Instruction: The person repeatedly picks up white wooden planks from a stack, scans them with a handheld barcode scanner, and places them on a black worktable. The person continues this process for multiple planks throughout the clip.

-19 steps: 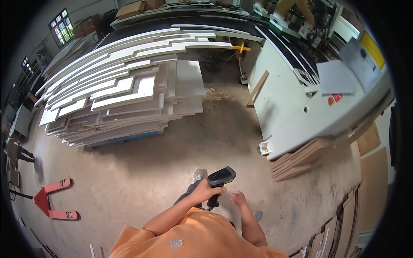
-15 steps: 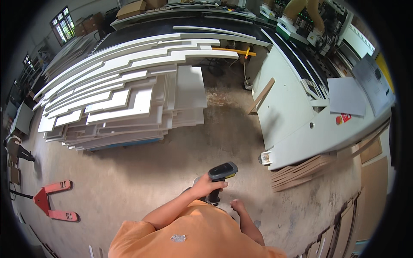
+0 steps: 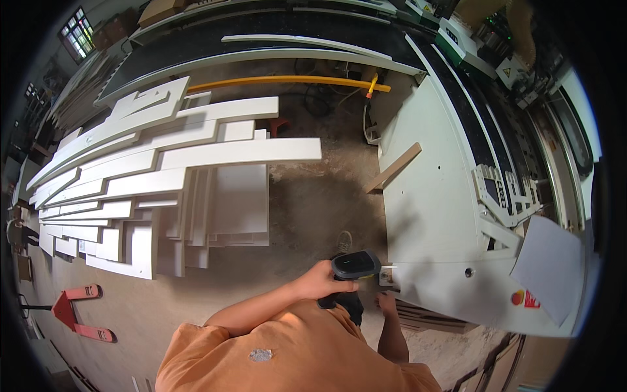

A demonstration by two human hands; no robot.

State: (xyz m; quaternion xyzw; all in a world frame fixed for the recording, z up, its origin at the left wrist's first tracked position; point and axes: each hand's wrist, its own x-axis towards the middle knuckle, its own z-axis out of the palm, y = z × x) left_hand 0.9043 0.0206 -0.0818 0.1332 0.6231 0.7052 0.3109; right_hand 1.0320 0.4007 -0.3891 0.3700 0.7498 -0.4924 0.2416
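A dark handheld barcode scanner (image 3: 354, 264) with a pistol grip is held in front of my chest. My left hand (image 3: 324, 279) is closed around its handle, thumb lying across the near side. My right hand (image 3: 386, 302) hangs lower, near the foot of the white machine panel (image 3: 428, 215). Its fingers look curled in, and nothing shows in them. To my left, white boards (image 3: 163, 163) of uneven lengths are piled high, several long strips jutting out on top. Below the scanner, one shoe (image 3: 344, 242) shows on the concrete floor.
A red pallet jack (image 3: 65, 310) stands at the lower left. Brown panels (image 3: 431, 319) lie stacked by the machine's base. A wooden stick (image 3: 395, 168) leans on the panel. A yellow bar (image 3: 287, 80) runs under the black machine bed (image 3: 313, 26); paper (image 3: 547, 261) hangs at right.
The view has moved forward, bringing the machine panel and board pile nearer. The scanner and both hands now appear farther right in view, with the left hand still holding the scanner.
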